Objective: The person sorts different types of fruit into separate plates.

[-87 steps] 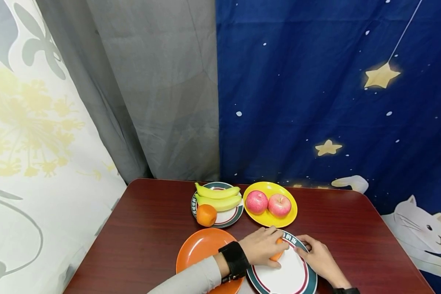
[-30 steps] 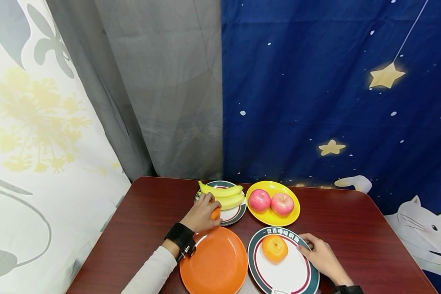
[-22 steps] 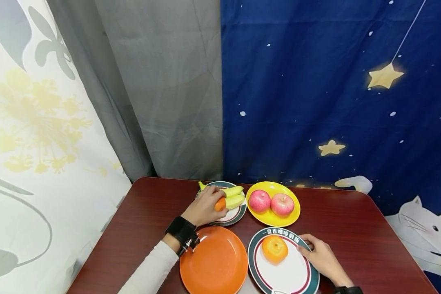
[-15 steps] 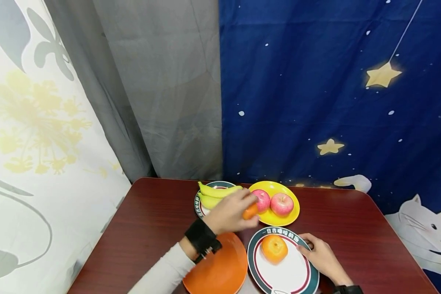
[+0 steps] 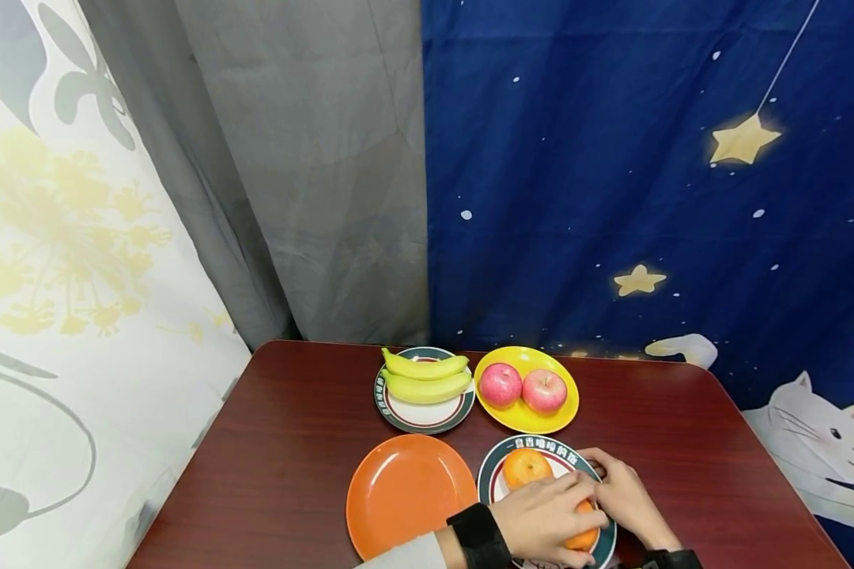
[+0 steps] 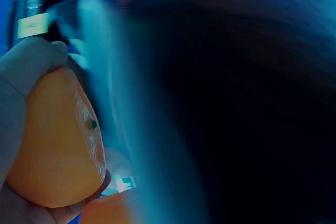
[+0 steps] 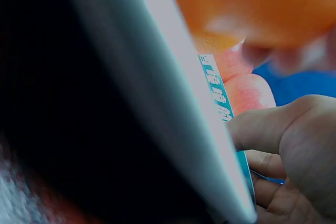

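Observation:
My left hand [image 5: 544,518] grips an orange [image 5: 583,531] over the right part of a white plate with a dark green rim [image 5: 489,468]. In the left wrist view that orange [image 6: 55,142] sits between thumb and fingers, its small green stem spot showing. A second orange [image 5: 527,468] lies on the far part of the same plate, partly behind the left hand. At the plate's right edge, my right hand [image 5: 628,494] pinches the rim. The right wrist view has its thumb [image 7: 257,127] on the upper face and other fingers underneath.
An orange plate [image 5: 409,498] with nothing on it lies left of the plate I hold. Behind stand a green-rimmed plate [image 5: 427,420] with two bananas [image 5: 427,387] and a yellow plate [image 5: 523,423] with two apples [image 5: 500,385]. Curtains hang behind the dark red table [image 5: 277,450].
My left hand took an orange off the banana plate and carried it right and nearer, over the held plate. The other orange was released there earlier. My right hand has stayed at the rim.

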`<action>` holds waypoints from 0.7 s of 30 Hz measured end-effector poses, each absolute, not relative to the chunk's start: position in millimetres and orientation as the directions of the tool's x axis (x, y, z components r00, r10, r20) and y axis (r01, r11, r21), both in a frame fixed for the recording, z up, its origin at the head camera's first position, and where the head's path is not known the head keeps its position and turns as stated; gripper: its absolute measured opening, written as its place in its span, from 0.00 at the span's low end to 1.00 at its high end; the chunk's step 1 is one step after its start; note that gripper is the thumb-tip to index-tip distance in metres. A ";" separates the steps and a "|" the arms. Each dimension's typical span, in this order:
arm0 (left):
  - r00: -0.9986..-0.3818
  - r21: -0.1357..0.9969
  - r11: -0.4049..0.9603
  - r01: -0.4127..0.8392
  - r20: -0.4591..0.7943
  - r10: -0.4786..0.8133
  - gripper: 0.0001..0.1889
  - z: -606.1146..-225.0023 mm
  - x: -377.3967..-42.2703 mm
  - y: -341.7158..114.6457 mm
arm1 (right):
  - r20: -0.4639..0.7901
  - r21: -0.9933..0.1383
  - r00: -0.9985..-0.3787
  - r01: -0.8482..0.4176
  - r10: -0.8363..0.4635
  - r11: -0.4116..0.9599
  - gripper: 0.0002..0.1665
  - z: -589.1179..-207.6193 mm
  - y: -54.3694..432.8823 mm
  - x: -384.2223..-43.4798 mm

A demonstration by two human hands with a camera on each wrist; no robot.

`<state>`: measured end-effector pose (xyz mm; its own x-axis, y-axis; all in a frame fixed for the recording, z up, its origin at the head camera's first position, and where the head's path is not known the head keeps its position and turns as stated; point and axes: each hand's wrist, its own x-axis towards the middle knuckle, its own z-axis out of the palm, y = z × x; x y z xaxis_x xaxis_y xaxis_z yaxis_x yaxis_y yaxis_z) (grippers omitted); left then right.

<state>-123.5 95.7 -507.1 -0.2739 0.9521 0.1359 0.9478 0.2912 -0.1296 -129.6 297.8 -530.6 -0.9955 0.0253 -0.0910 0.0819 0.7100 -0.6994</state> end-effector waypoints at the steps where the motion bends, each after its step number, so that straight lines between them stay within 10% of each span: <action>1: -0.274 -0.139 0.291 0.947 0.129 0.953 0.25 -510.7 -123.5 96.7 | -0.089 -0.696 -0.996 0.081 0.026 0.713 0.18 -530.8 298.2 -129.6; 14: -0.260 -0.067 0.269 0.961 0.115 0.959 0.29 -516.4 -125.3 94.9 | -0.069 -0.669 -0.997 0.061 0.019 0.741 0.18 -531.9 300.0 -129.2; 21: -0.375 0.149 0.345 0.927 0.400 0.836 0.23 -470.4 -137.9 27.5 | 0.231 -0.520 -0.969 -0.194 -0.082 0.832 0.15 -495.8 293.0 -142.1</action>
